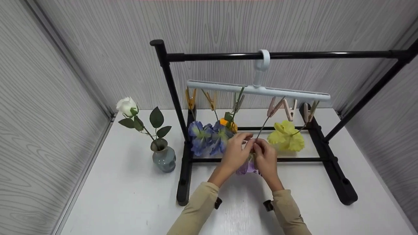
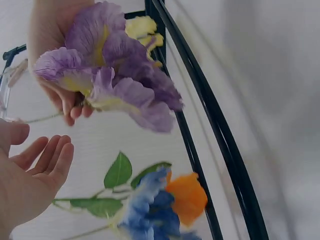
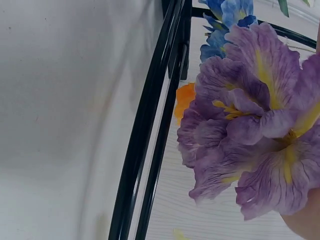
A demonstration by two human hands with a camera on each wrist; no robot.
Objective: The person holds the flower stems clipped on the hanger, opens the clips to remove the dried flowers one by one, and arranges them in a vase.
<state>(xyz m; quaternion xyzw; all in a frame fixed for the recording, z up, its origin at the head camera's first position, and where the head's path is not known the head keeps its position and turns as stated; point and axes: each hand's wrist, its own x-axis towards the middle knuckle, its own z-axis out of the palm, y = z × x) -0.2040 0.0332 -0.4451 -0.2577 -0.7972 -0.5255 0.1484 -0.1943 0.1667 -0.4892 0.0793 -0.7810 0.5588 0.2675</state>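
Note:
My right hand pinches a purple flower by its stem, just at the base of the bloom. Its thin stem rises to a pink clothespin on the white hanger. Beside the stem is my left hand, its fingers loosely spread and apart from the thumb, which lies right by the stem. The bloom faces down, with wide ruffled petals and yellow streaks; in the head view both hands cover most of it.
Clipped blue flowers and an orange flower hang at left, a yellow flower at right. Another pink clothespin hangs between. A black rack carries the hanger. A grey vase with a white rose stands left.

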